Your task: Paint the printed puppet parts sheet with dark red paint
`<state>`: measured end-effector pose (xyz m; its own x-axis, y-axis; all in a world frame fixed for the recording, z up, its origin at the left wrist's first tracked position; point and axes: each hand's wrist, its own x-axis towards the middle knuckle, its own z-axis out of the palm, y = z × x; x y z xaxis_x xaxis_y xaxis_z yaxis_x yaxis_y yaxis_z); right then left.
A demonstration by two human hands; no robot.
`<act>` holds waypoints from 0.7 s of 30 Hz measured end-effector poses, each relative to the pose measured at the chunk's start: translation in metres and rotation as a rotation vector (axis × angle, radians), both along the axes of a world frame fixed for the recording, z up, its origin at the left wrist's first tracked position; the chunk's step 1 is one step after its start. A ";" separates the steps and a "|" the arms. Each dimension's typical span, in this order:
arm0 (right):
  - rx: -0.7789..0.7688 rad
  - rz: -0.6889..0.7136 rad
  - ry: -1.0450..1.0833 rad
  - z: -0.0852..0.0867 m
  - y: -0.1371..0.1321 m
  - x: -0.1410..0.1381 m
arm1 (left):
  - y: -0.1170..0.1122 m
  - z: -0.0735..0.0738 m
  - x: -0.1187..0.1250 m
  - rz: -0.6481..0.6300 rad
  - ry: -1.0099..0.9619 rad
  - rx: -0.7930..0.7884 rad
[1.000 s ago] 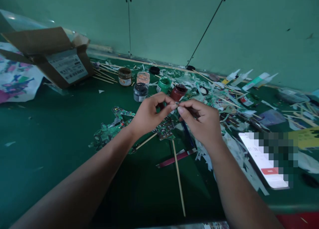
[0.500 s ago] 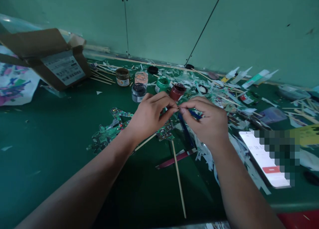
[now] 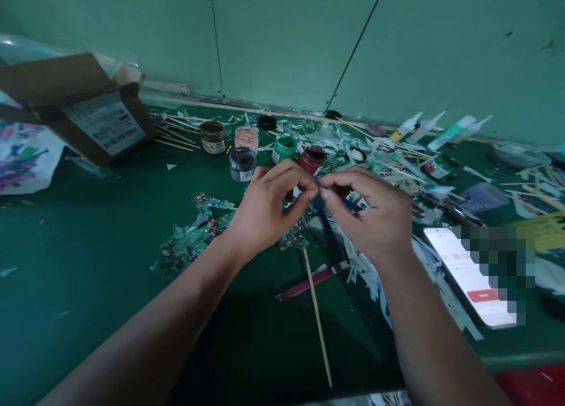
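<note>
Both hands meet mid-frame, above the counter [image 3: 110, 229]. Left hand [image 3: 273, 209] and right hand [image 3: 371, 215] pinch thumb to forefinger, tip to tip, on a tiny piece [image 3: 318, 189] — mostly hidden, can't tell what it is. Fingertip grip probably because there's so little to hold. Wrists look raised off the surface, likely to keep clear of the speckled cutout [image 3: 180, 247] beneath the left forearm. Stick [image 3: 318, 320] lies across the red strip [image 3: 304, 283], seemingly just set down. Uncapped jars, dark red one [image 3: 313, 157] nearest, sit just beyond the fingers — presumably for easy reach. Phone [image 3: 461, 270] lies screen-up by the right forearm, likely so it's readable.
</note>
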<state>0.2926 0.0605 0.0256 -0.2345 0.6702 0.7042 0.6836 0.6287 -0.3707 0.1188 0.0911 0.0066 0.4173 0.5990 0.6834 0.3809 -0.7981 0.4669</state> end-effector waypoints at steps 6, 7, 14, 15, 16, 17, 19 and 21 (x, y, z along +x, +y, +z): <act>-0.011 0.012 -0.059 -0.001 0.003 0.004 | 0.003 -0.002 -0.002 0.067 0.062 0.118; -0.017 0.008 -0.065 -0.001 0.003 0.005 | 0.003 -0.002 -0.001 0.064 0.060 0.109; 0.054 -0.059 -0.025 -0.001 0.001 0.000 | -0.002 -0.002 0.005 0.012 -0.118 -0.068; 0.069 -0.067 -0.007 -0.001 0.000 -0.001 | -0.003 -0.002 0.006 -0.013 -0.171 -0.115; 0.081 -0.071 0.015 -0.001 -0.001 -0.002 | -0.004 -0.001 0.007 -0.042 -0.225 -0.161; 0.086 -0.070 0.042 -0.001 -0.001 -0.003 | -0.005 -0.001 0.008 -0.074 -0.278 -0.204; 0.050 -0.052 0.105 0.000 -0.003 -0.004 | -0.007 0.000 0.009 -0.129 -0.363 -0.282; -0.024 -0.025 0.178 0.000 -0.004 -0.006 | -0.009 0.001 0.011 -0.166 -0.429 -0.351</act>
<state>0.2870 0.0561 0.0259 -0.0912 0.6911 0.7169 0.6211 0.6022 -0.5016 0.1300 0.0826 0.0074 0.2546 0.7705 0.5844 -0.0181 -0.6004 0.7995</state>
